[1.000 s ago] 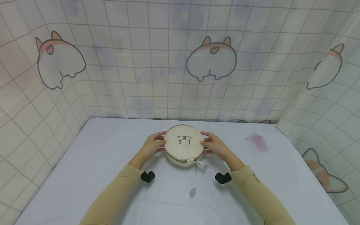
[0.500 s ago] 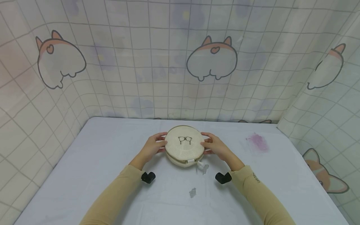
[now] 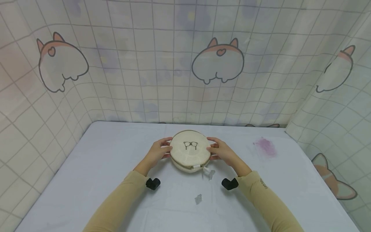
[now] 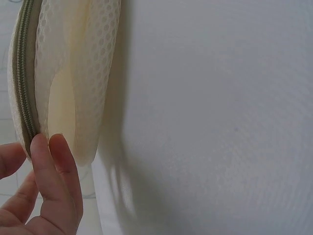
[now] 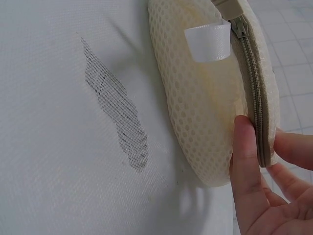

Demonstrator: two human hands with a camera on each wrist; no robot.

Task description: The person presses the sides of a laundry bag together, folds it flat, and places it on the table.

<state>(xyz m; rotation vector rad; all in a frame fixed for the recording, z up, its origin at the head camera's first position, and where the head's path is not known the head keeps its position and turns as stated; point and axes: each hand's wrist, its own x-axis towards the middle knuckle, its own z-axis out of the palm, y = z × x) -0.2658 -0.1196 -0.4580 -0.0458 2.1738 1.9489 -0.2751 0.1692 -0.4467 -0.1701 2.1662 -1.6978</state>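
A round cream mesh laundry bag point(image 3: 190, 151) with a glasses print on its lid lies between my hands near the table's far side. My left hand point(image 3: 157, 150) grips its left edge, thumb on top and fingers along the side. On the opposite edge my right hand point(image 3: 223, 151) holds it the same way. In the left wrist view, the fingers of my left hand point(image 4: 46, 191) press beside the closed zipper point(image 4: 22, 73). The right wrist view has my right hand point(image 5: 264, 191) pinching the rim, below a white fabric tag point(image 5: 209, 43) and the zipper pull point(image 5: 239, 27). The bag's underside is hidden.
A white cloth covers the table point(image 3: 101, 180), with grey patches point(image 3: 198, 198) in front of the bag and a pink stain point(image 3: 265, 146) at right. Curtains point(image 3: 174, 80) with a grid and corgi print enclose the back and sides. Black wrist cameras point(image 3: 153, 183) sit at both cuffs.
The bag's far edge and both hands sit very slightly lower in the head view than a second ago. The hold on the bag looks the same.
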